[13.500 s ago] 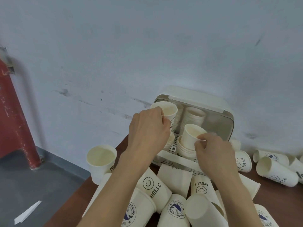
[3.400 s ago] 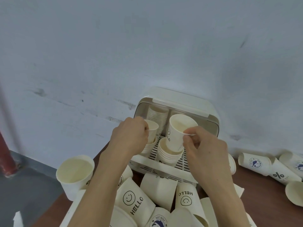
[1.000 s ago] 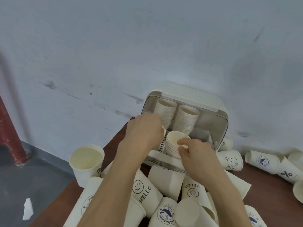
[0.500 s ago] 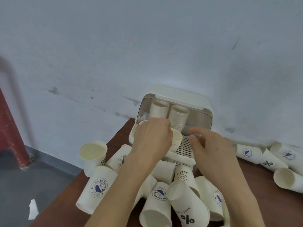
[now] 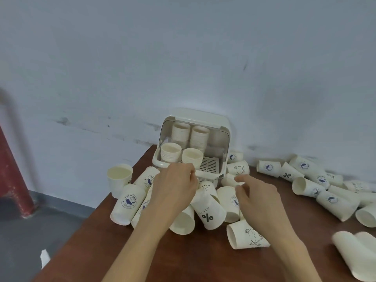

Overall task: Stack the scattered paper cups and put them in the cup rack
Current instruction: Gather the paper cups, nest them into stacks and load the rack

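Note:
The cream cup rack (image 5: 221, 127) stands against the wall with its lid raised. Inside are two tall stacks at the back (image 5: 200, 137) and two shorter stacks at the front (image 5: 192, 157). Many loose paper cups lie on the brown table (image 5: 183, 261) in front of it, among them a "%" cup (image 5: 209, 214) and a bear-print cup (image 5: 247, 237). My left hand (image 5: 175, 190) hovers over the pile just before the rack, fingers loosely curled, holding nothing. My right hand (image 5: 256, 194) hangs over the cups to the right, fingers relaxed and empty.
One cup (image 5: 119, 178) stands upright at the table's left edge. More cups (image 5: 317, 186) lie scattered along the wall on the right, and two nested cups (image 5: 358, 255) lie at the right front. A red post (image 5: 12, 180) stands on the grey floor at left.
Both hands have drawn back from the rack toward the loose pile. The cups they set on the front stacks stay there. The view has pulled back, showing more of the table.

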Available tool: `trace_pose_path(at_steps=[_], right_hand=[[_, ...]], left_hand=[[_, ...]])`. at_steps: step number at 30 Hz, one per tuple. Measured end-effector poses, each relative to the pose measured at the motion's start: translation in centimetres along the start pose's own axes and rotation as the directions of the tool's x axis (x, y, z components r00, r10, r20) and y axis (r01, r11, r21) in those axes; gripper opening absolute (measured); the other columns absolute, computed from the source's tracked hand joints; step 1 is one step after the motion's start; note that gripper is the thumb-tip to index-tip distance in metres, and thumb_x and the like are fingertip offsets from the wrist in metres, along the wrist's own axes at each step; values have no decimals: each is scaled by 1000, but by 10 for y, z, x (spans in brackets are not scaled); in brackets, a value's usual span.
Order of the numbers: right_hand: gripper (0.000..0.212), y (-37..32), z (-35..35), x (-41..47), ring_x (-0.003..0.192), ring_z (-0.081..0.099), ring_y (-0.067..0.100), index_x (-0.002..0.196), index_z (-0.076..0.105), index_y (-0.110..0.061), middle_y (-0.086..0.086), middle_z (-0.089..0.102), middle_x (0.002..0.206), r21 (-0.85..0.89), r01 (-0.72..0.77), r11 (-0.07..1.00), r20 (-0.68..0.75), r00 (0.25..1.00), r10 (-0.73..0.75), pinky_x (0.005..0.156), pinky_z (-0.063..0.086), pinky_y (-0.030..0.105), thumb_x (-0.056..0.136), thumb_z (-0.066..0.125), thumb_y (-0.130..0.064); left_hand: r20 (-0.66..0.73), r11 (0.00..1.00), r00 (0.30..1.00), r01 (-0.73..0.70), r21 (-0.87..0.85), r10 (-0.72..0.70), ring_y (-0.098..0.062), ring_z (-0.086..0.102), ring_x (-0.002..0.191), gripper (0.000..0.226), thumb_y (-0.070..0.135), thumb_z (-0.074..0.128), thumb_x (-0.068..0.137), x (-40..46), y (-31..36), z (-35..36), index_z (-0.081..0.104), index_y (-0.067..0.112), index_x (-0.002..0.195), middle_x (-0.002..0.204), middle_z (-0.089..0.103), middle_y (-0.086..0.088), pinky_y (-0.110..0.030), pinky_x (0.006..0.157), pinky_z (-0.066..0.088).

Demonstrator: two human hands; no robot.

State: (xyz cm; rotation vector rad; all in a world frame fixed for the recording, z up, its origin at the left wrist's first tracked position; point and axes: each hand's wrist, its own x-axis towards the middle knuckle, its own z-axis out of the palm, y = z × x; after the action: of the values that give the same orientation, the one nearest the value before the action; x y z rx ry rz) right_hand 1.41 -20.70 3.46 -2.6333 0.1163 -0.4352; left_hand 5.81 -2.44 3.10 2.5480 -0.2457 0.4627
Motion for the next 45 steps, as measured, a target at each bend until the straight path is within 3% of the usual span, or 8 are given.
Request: trace_pose_path(at_steps=[5, 15, 28, 33, 45], right_hand=[[33, 20, -10, -20, 96, 59, 18, 125, 57, -29, -6, 66, 102, -83, -40, 996, -6, 999, 39, 77, 46, 32, 97, 42, -28], [32, 57, -27, -43, 107, 58, 22, 122, 58, -30, -4, 66, 112, -172, -71, 982, -16, 997, 69, 86, 46, 36, 94, 43, -28], [31, 109, -63, -62, 106, 60, 20, 123, 58, -27, -5, 66, 110, -234, -110, 966, -65, 993, 97, 88, 47, 36, 95, 45, -29], [32, 123, -75, -67, 108, 57, 19, 126, 56, -26, -5, 66, 111, -273, -115, 955, -61, 993, 102, 87, 43, 33, 96, 44, -29], [33, 155, -106, -77, 107, 55, 18, 127, 56, -25, -5, 64, 111, -292, -200, 935, -89, 979, 182, 88, 44, 33, 97, 42, -29]], left_hand=[[33, 1000, 999, -16, 0, 16, -14, 60, 88, 25, 30, 42, 95, -25, 6, 8, 65, 29, 104, 91, 67, 10, -30, 71, 44], [128, 998, 991, -44, 54, 37, -17, 60, 99, 29, 31, 41, 95, -44, 25, 23, 59, 32, 118, 106, 65, 7, -32, 77, 48], [245, 977, 952, -203, 64, 182, -21, 51, 109, 30, 31, 39, 97, -47, 82, 41, 58, 32, 121, 110, 63, 7, -35, 84, 43], [267, 972, 938, -233, 16, 221, -15, 52, 114, 32, 32, 39, 97, -48, 104, 54, 58, 33, 123, 122, 60, 10, -33, 86, 43], [311, 935, 887, -354, -21, 342, -15, 56, 106, 30, 31, 37, 98, -51, 145, 74, 58, 32, 120, 109, 62, 11, -33, 82, 45]])
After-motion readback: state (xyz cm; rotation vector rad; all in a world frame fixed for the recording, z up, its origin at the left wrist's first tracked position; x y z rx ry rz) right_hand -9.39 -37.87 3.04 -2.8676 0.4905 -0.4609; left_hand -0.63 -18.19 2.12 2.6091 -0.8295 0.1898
